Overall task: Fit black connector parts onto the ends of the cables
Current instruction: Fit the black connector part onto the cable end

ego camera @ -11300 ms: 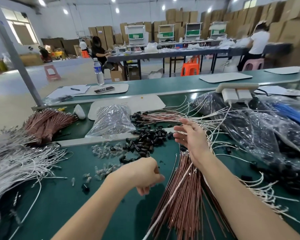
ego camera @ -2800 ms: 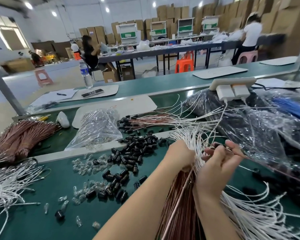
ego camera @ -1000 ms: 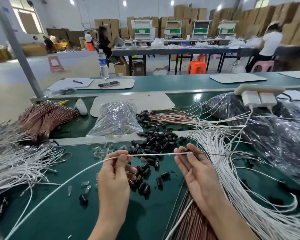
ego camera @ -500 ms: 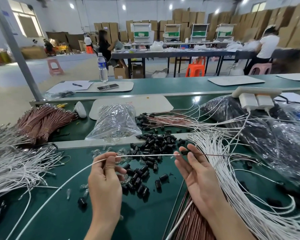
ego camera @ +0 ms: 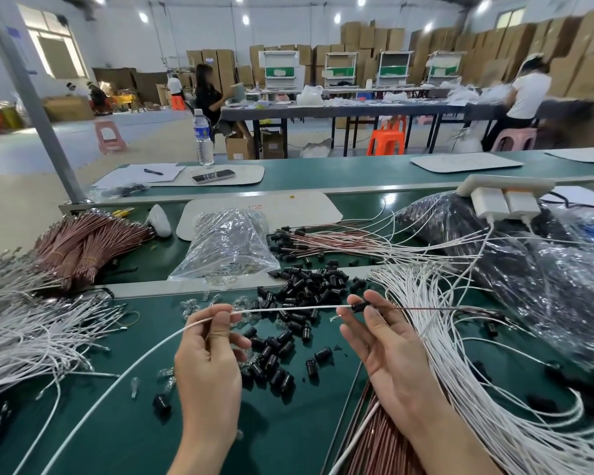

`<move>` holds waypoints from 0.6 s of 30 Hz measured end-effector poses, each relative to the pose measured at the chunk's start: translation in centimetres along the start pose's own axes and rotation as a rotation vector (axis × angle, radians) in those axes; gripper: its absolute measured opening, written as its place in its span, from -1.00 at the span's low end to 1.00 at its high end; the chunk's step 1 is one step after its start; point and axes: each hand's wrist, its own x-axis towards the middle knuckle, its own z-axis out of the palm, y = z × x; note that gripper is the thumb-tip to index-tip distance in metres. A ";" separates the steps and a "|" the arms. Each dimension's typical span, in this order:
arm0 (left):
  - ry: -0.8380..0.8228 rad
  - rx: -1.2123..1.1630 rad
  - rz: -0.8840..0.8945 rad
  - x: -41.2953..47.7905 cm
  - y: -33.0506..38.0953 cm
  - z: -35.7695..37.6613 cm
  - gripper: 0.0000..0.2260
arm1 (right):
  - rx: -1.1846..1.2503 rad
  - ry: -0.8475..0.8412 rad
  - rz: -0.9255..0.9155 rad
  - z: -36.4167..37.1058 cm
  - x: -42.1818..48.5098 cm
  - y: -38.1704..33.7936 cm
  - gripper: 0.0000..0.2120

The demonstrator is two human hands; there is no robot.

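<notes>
My left hand (ego camera: 208,354) pinches a white cable (ego camera: 288,308) that runs level across to my right hand (ego camera: 388,341). My right hand, palm up, pinches a black connector part (ego camera: 359,306) threaded on the line; past it a thin brown cable (ego camera: 426,308) leads off to the right. The white cable's tail trails down to the lower left. A heap of loose black connector parts (ego camera: 299,303) lies on the green table (ego camera: 117,423) just beyond both hands.
White cable bundles lie at the left (ego camera: 31,327) and right (ego camera: 477,371). Brown cable bundles sit at the back left (ego camera: 90,238) and under my right wrist (ego camera: 381,443). A clear bag (ego camera: 227,245), small clear bulbs (ego camera: 192,303), fitted cables (ego camera: 323,240) and dark plastic bags (ego camera: 546,262) surround the area.
Across the last second both hands stay on the stretched cable. The black connector part now sits between my right fingertips; my left hand has shifted slightly left.
</notes>
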 end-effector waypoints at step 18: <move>-0.109 -0.309 -0.398 0.9 -0.8 -0.1 -0.82 | 0.105 -0.008 0.035 0.0 0.0 0.0 -0.70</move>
